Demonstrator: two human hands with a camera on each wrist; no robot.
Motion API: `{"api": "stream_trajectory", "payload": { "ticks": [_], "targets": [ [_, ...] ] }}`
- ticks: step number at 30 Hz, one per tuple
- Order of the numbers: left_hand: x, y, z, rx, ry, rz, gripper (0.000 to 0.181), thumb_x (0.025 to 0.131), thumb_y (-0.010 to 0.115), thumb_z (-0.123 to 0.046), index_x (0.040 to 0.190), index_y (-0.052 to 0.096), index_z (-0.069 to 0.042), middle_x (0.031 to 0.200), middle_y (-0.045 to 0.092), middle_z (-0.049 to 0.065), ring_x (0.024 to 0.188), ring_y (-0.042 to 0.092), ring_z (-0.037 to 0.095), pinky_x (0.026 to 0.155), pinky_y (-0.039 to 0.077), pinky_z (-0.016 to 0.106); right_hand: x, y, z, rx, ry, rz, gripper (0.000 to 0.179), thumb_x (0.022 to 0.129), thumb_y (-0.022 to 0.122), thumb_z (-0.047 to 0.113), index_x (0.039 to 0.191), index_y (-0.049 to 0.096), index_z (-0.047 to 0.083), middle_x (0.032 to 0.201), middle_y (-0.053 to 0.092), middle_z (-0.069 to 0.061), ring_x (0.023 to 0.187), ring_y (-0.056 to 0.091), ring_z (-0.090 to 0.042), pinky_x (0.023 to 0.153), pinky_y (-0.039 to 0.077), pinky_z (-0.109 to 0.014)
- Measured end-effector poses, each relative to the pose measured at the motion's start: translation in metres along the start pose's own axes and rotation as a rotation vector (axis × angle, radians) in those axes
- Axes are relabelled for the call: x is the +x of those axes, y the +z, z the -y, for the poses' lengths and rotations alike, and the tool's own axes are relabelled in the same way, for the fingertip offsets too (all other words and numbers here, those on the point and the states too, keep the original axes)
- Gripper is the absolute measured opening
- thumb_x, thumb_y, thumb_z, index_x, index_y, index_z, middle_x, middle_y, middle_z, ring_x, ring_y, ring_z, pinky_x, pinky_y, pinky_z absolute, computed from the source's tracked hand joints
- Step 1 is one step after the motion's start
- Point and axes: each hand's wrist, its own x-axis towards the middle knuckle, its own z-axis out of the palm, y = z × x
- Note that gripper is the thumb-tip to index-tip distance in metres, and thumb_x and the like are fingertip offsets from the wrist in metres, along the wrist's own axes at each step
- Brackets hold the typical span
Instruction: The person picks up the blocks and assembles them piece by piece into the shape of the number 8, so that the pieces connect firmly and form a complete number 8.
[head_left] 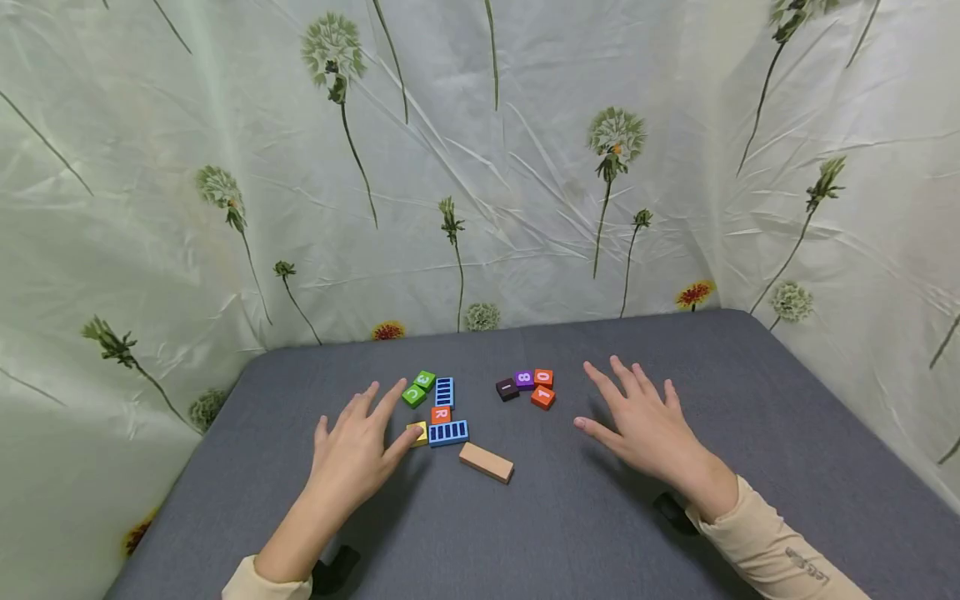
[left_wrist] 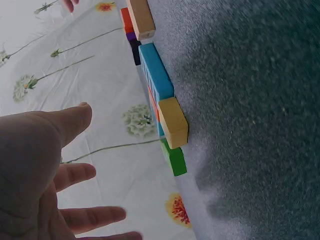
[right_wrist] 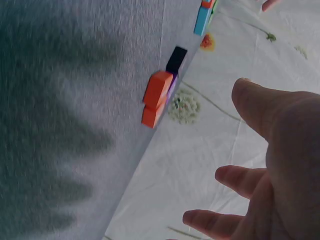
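My left hand (head_left: 356,454) hovers with fingers spread over the left part of the table, its thumb overlapping a yellow block (head_left: 417,433) in the head view. Around it lie two green blocks (head_left: 413,396) marked 3 and C, an orange block (head_left: 441,414) marked R, and two blue barred blocks (head_left: 448,432). A plain wooden block (head_left: 487,462) lies between the hands. On the right, my right hand (head_left: 648,429) is spread in the air, holding nothing. Nearest to it are two orange blocks (head_left: 543,397), a purple block (head_left: 524,380) marked 8 and a black block (head_left: 507,389).
A grey cloth covers the table (head_left: 555,533). Behind it and along both sides hangs a pale curtain (head_left: 525,183) printed with dandelions, meeting the table's far edge. Dark bands (head_left: 335,570) sit at both wrists.
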Motion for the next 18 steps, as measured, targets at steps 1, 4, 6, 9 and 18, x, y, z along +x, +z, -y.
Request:
{"api": "stream_trajectory", "payload": {
  "ticks": [1, 4, 6, 9, 18],
  "targets": [
    [0.000, 0.000, 0.000, -0.001, 0.007, -0.003, 0.072, 0.102, 0.068, -0.057, 0.164, 0.045, -0.027, 0.164, 0.049, 0.024, 0.144, 0.053, 0.051, 0.110, 0.031, 0.085, 0.000, 0.001, 0.002, 0.004, -0.008, -0.003, 0.078, 0.102, 0.069, 0.054, 0.166, 0.040, 0.021, 0.169, 0.038, -0.028, 0.152, 0.037, -0.059, 0.113, 0.024, -0.087],
    [0.000, 0.001, -0.001, -0.010, 0.024, -0.010, 0.067, 0.102, 0.068, -0.055, 0.160, 0.052, -0.025, 0.156, 0.058, 0.021, 0.134, 0.061, 0.048, 0.108, 0.037, 0.082, -0.002, 0.005, 0.008, 0.011, -0.032, -0.021, 0.074, 0.101, 0.071, 0.052, 0.163, 0.046, 0.019, 0.165, 0.045, -0.026, 0.147, 0.047, -0.056, 0.112, 0.028, -0.085],
    [0.000, 0.002, -0.001, -0.019, 0.035, -0.016, 0.064, 0.102, 0.070, -0.053, 0.157, 0.056, -0.024, 0.150, 0.062, 0.019, 0.129, 0.065, 0.045, 0.105, 0.042, 0.078, -0.002, 0.008, 0.011, 0.012, -0.046, -0.025, 0.072, 0.100, 0.073, 0.051, 0.160, 0.050, 0.018, 0.161, 0.051, -0.025, 0.141, 0.053, -0.055, 0.111, 0.032, -0.084],
    [0.000, 0.004, 0.000, -0.022, 0.052, -0.026, 0.061, 0.101, 0.072, -0.051, 0.152, 0.060, -0.021, 0.142, 0.068, 0.017, 0.123, 0.069, 0.042, 0.100, 0.047, 0.075, -0.002, 0.013, 0.017, 0.011, -0.064, -0.010, 0.069, 0.099, 0.074, 0.051, 0.156, 0.055, 0.016, 0.152, 0.060, -0.021, 0.133, 0.061, -0.049, 0.109, 0.038, -0.080],
    [0.001, 0.009, 0.001, -0.001, 0.071, -0.008, 0.054, 0.098, 0.077, -0.047, 0.143, 0.068, -0.019, 0.134, 0.072, 0.016, 0.114, 0.074, 0.038, 0.087, 0.053, 0.067, -0.001, 0.028, 0.038, 0.063, -0.124, 0.104, 0.057, 0.097, 0.077, 0.050, 0.140, 0.068, 0.014, 0.132, 0.072, -0.010, 0.121, 0.070, -0.034, 0.099, 0.052, -0.064]
  ]
}}
